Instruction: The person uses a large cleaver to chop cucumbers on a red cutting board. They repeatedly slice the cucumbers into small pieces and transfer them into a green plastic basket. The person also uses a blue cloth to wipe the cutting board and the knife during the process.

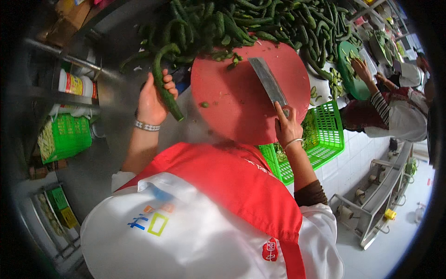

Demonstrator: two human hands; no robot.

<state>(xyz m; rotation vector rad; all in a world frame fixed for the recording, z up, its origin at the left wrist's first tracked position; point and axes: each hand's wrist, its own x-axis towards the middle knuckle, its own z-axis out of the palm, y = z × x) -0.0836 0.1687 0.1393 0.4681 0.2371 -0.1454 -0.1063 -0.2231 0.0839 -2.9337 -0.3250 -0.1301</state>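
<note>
My left hand holds a curved green cucumber over the metal worktop, left of a round red cutting board. The cucumber's lower end looks cut off. In my right hand is a cleaver, its broad blade lying over the right part of the board and my index finger stretched along it. Small green end pieces are near the board's upper left edge, and one bit lies at its left. A large heap of cucumbers covers the worktop beyond the board.
A green plastic basket with cut cucumber stands below the board's right edge. On the right, a co-worker's hand is over cut pieces on a round green board. Another green basket stands at the left, below white tubs.
</note>
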